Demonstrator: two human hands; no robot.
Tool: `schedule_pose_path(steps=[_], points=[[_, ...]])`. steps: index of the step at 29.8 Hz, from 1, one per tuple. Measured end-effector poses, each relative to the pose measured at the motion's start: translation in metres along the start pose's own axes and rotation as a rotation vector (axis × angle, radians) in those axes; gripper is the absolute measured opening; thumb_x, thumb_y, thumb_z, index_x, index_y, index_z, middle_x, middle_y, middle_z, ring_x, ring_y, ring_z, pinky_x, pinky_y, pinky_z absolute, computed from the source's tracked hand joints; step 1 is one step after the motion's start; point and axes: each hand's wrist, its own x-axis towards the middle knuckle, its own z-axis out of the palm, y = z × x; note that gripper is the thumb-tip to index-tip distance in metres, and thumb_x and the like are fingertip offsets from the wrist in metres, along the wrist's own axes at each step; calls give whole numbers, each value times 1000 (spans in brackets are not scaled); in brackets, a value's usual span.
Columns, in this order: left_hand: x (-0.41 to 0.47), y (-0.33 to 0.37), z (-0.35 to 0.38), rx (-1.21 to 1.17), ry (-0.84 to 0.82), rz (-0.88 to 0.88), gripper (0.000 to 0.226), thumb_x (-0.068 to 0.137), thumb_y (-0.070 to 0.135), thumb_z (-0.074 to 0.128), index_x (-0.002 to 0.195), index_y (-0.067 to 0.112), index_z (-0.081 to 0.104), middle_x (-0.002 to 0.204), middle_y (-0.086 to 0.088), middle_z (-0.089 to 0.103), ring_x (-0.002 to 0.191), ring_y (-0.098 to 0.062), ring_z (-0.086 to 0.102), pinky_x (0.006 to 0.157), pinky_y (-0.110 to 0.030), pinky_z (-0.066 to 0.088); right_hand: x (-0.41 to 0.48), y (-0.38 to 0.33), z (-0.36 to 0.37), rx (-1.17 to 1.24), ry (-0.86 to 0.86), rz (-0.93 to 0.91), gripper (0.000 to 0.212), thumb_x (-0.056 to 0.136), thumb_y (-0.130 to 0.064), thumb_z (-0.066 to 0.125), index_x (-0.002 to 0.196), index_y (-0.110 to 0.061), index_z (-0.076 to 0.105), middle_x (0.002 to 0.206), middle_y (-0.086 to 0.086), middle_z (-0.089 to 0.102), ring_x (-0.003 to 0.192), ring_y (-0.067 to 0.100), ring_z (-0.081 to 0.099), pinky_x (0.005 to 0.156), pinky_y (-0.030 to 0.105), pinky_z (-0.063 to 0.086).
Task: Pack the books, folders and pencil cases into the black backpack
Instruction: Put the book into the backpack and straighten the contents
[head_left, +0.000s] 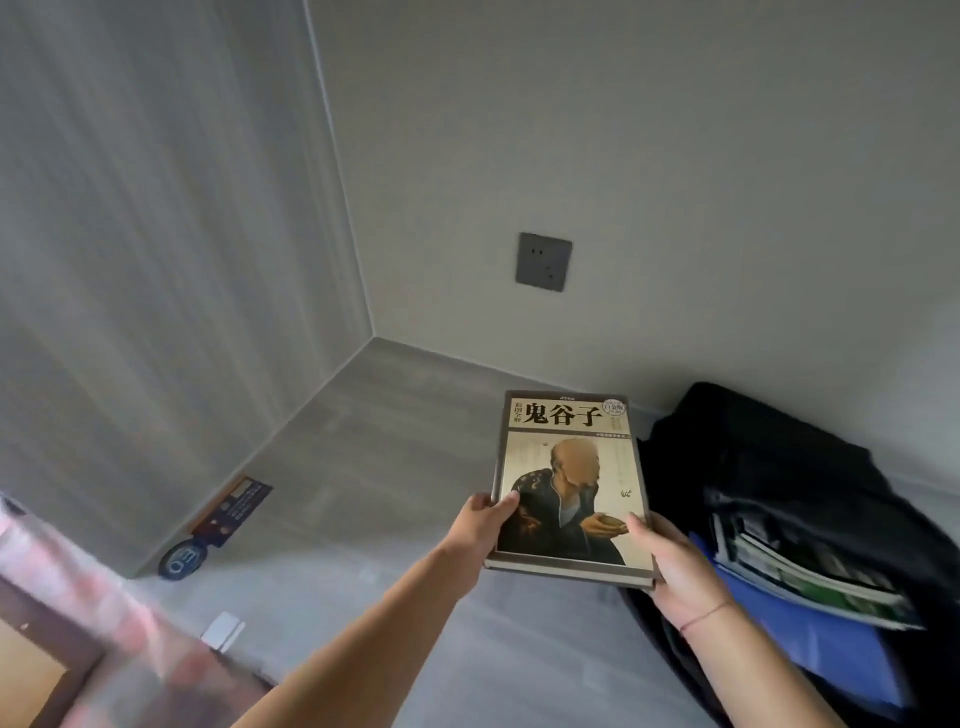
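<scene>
I hold a hardcover book with a beige cover, large black characters and a painted figure, flat above the grey floor. My left hand grips its near left corner, thumb on the cover. My right hand grips the near right corner; a thin red string circles that wrist. Right of the book, the black backpack lies open on the floor. Inside it sit a blue folder and a stack of books with green and white covers.
A dark booklet and a round blue disc lie against the left wall. A small white object rests on the floor. Blurred wooden furniture with pink cloth fills the lower left. A grey wall socket is ahead.
</scene>
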Motion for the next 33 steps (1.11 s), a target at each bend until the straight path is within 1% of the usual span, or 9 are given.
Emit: schedule_pose_path(steps=[7, 11, 17, 21, 23, 26, 28, 30, 33], points=[[-8, 17, 98, 216, -140, 11, 39, 90, 46, 53, 109, 12, 55, 103, -11, 67, 97, -26, 65, 99, -41, 48, -45, -14, -92, 147, 95, -55, 27, 91, -14, 52, 115, -7, 62, 112, 16, 69, 101, 29, 66, 88, 40, 53], [-12, 27, 150, 378, -169, 109, 39, 94, 47, 43, 105, 12, 56, 97, -8, 68, 92, -24, 68, 81, -35, 56, -82, -12, -144, 240, 132, -84, 29, 89, -11, 51, 114, -4, 63, 111, 18, 70, 90, 26, 71, 65, 32, 60], [-7, 25, 212, 749, -105, 595, 28, 96, 29, 45, 122, 21, 52, 125, 0, 54, 116, -17, 50, 102, -36, 41, -141, -9, -210, 261, 176, -71, 52, 76, -19, 68, 123, -2, 55, 114, 21, 67, 108, 35, 61, 84, 39, 49], [1, 13, 234, 1203, -134, 900, 57, 87, 13, 56, 140, 25, 38, 149, 6, 32, 139, -16, 24, 114, -35, 17, -165, 9, -255, 65, 396, -41, 73, 70, -38, 69, 130, -3, 49, 99, -1, 72, 89, 14, 67, 63, 21, 53], [7, 8, 247, 1312, -92, 1005, 60, 87, 16, 59, 142, 26, 36, 153, 5, 27, 144, -15, 16, 116, -35, 11, -179, 20, -269, 73, 478, -90, 74, 73, -35, 68, 133, -1, 44, 113, 0, 67, 98, 13, 63, 56, 7, 47], [27, 15, 275, 1463, -111, 1101, 48, 90, 26, 57, 137, 25, 45, 146, 6, 42, 143, -15, 21, 116, -34, 8, -188, 27, -290, 64, 409, -152, 72, 69, -16, 79, 125, 9, 42, 124, 13, 51, 97, 8, 62, 56, 3, 46], [32, 25, 284, 1563, -147, 1128, 39, 91, 33, 54, 130, 26, 54, 134, 6, 56, 137, -14, 34, 115, -33, 13, -184, 20, -281, 51, 399, -127, 98, 50, -37, 89, 127, 5, 45, 120, 3, 55, 103, 3, 59, 73, 10, 48], [34, 32, 293, 1464, -152, 1083, 29, 94, 31, 51, 119, 24, 62, 117, 4, 66, 118, -16, 53, 106, -30, 30, -185, 25, -278, 108, 381, -96, 102, 46, -50, 87, 128, -3, 48, 111, -5, 60, 103, 10, 56, 75, 18, 50], [29, 48, 295, 950, -69, 867, 23, 92, 26, 56, 109, 17, 69, 100, 0, 71, 87, -13, 61, 76, -26, 45, -170, 23, -260, 217, 195, -10, 78, 49, -30, 91, 114, -6, 55, 90, 7, 73, 84, 23, 65, 63, 31, 56]])
